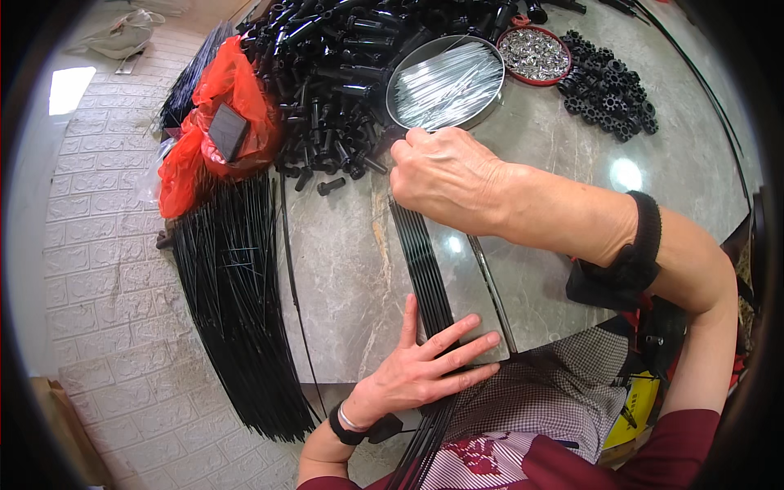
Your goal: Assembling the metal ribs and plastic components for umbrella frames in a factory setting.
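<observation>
A row of thin black rods [423, 269] lies side by side on the grey marbled table, running toward me past its near edge. My left hand [425, 367] rests across the rods near that edge, fingers spread and flat. At their far end my right hand [449, 175] is closed, thumb and fingers pinched together. Its fingers hide what is in the grip; something dark shows beside the fingertips. A slim metal bar [492, 298] lies to the right of the row. Just beyond the right hand stands a round metal pan [393, 100] with thin silvery rods in it.
Black plastic tubular parts [327, 122] are heaped at the far left. A red-rimmed dish [563, 79] holds small shiny metal pieces, beside a pile of black ribbed pieces [608, 90]. A red plastic bag [184, 167] and a large bundle of black rods [237, 310] lie along the left edge.
</observation>
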{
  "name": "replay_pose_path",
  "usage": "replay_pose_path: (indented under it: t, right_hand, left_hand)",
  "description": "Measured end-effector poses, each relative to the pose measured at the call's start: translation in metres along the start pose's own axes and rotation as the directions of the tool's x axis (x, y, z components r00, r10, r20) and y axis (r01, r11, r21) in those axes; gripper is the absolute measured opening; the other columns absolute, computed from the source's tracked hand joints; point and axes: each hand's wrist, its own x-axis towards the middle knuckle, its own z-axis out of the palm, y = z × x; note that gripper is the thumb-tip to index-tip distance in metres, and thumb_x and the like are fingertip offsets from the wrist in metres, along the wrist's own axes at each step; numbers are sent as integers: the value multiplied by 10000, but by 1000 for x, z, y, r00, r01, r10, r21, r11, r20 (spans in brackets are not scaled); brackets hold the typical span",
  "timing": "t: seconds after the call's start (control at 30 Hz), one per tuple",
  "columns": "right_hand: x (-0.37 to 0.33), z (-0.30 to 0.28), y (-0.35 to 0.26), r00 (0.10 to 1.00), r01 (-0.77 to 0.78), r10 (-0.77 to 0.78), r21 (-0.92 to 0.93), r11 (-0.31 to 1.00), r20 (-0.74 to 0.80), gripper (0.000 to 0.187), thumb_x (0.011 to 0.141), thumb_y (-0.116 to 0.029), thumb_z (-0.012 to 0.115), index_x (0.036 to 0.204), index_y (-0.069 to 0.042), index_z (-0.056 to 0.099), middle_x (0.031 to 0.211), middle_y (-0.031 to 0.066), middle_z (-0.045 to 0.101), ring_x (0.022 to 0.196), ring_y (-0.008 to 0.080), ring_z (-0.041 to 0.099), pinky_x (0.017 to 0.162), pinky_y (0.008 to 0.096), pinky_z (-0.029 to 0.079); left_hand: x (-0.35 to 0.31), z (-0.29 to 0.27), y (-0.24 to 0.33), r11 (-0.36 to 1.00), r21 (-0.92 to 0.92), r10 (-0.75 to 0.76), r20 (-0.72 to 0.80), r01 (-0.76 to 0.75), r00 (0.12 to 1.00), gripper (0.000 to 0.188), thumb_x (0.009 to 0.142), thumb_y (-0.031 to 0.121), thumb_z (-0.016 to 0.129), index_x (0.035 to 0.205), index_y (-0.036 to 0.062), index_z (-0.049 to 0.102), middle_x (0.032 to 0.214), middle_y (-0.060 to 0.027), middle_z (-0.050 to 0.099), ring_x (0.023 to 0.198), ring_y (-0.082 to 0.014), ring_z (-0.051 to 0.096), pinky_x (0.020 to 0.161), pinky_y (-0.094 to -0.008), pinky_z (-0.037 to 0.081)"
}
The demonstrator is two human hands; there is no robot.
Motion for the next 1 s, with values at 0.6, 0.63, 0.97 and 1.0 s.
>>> replay_pose_path:
  t: [0.6,0.63,0.97,1.0]
  right_hand:
    - [-3,-2,3,997,-67,69,50,996,-31,61,677,-43,696,729,-24,721,783,163,702,814,301,715,668,365,586]
    - [-3,-2,4,997,-68,69,49,997,-28,61,677,-43,696,729,-24,721,783,163,702,814,301,715,668,365,586]
    - [-6,-1,7,995,-68,74,95,993,-62,36,666,-21,687,698,-16,702,756,185,693,778,317,715,639,387,581]
    - [-7,-2,8,995,-65,72,93,993,-70,40,659,-15,687,697,-14,701,754,186,691,776,318,715,634,389,580]
  left_hand:
    - [-1,0,0,1000,14,3,-15,-3,1000,377,848,303,657,1211,395,617,1408,95,517,1367,-200,414,1153,-702,17]
    - [-1,1,-1,1000,14,7,-24,-6,1000,375,848,301,658,1209,395,618,1403,96,522,1365,-200,417,1153,-702,18]
    - [1,-2,-1,1000,-6,-1,2,1,1000,383,850,289,652,1217,392,615,1403,91,523,1361,-201,423,1150,-704,22]
    - [2,-2,-1,1000,-9,2,6,-2,1000,386,854,288,643,1226,390,611,1412,87,513,1364,-202,420,1147,-706,20]
